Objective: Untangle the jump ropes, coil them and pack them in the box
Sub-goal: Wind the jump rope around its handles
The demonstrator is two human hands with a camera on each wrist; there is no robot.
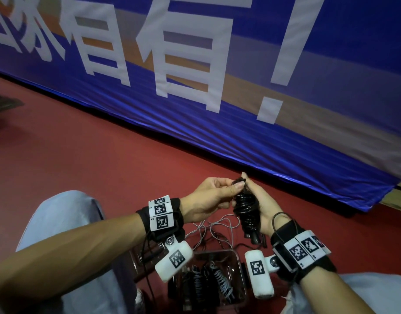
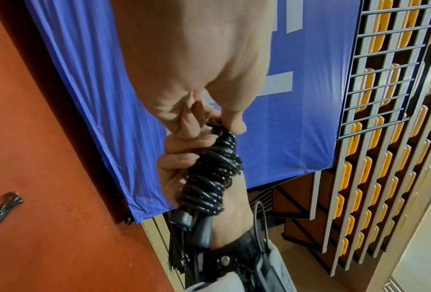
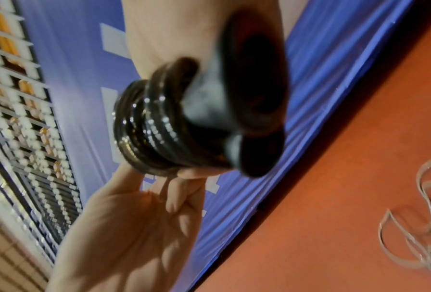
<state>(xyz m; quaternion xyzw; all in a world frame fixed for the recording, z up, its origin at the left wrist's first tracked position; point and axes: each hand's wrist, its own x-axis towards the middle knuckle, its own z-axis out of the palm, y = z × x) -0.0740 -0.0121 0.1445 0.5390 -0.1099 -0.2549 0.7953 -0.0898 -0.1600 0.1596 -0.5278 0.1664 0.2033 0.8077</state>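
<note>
The person sits on the red floor (image 1: 86, 155) beside a long blue banner (image 1: 240, 132) with white lettering, both hands raised in front of the knees. The right hand (image 1: 260, 207) has its grip wrapped around a black jump rope (image 1: 248, 209) that is wound into a tight, glossy coil about its own handles, held roughly upright; the two dark handle ends (image 2: 197, 227) stick out below the palm toward the wrist. The left hand (image 1: 208, 198) meets the top of that coil, its thumb and fingertips (image 2: 192, 122) pinching the last bit of cord there, a narrow grip closed on the rope. From the right wrist the coil (image 3: 154, 128) shows blurred and close, with the left hand's palm (image 3: 124, 227) below it. Under the hands a thin grey rope (image 1: 215, 225) lies in loose, tangled loops on the floor. Nearer the person's legs stands a clear plastic box (image 1: 236, 257), and inside it lie coiled ropes (image 1: 208, 284), some dark and one pale grey, side by side.
</note>
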